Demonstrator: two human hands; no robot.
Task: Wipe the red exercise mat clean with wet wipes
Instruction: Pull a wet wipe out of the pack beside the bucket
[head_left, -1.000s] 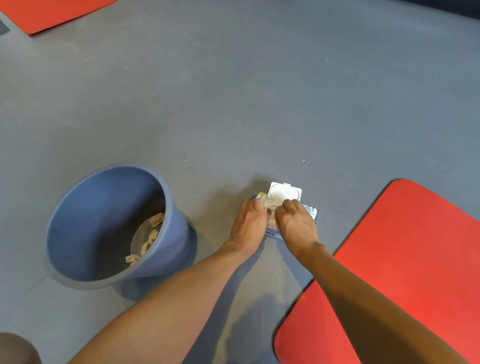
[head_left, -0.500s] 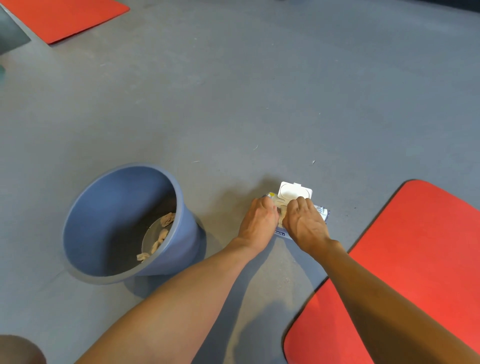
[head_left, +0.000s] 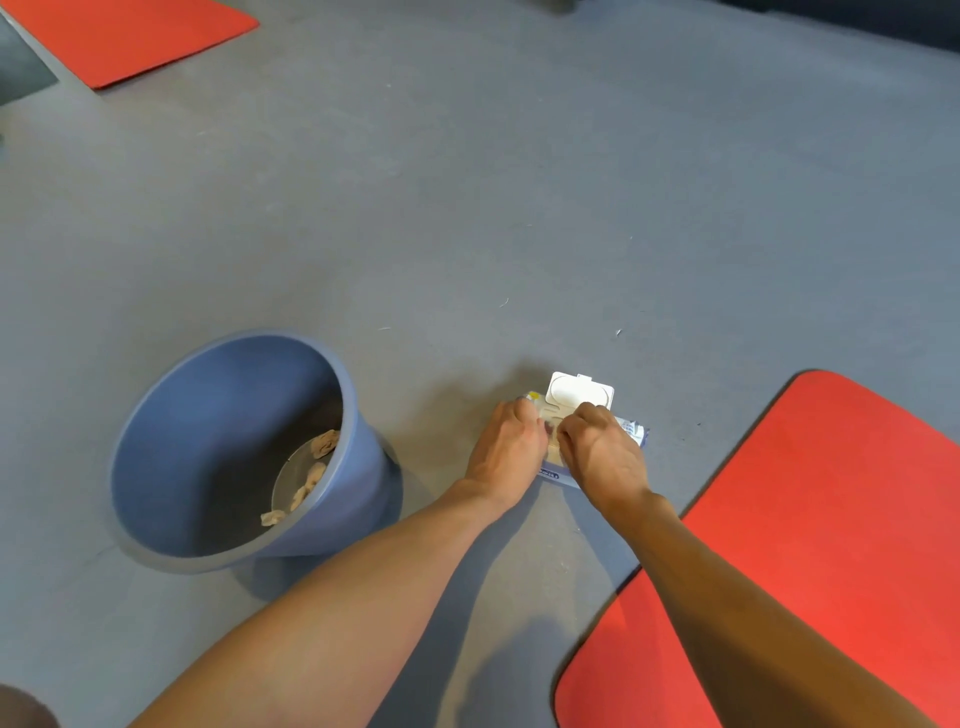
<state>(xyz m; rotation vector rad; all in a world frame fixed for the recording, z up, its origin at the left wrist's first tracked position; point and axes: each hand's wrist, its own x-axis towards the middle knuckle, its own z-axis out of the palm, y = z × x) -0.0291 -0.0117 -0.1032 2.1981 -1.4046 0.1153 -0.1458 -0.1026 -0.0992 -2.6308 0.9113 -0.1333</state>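
The wipes pack (head_left: 631, 431) lies on the floor (head_left: 467, 208), lid (head_left: 579, 391) flipped open, left of the red mat (head_left: 810, 545). The left hand (head_left: 511, 449) presses the pack down; the right hand (head_left: 602, 452) pinches at its opening. A bucket (head_left: 208, 415) stands further left.

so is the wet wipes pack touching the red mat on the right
Apart. The head view shows a strip of bare grey floor between the wet wipes pack and the near edge of the red mat.
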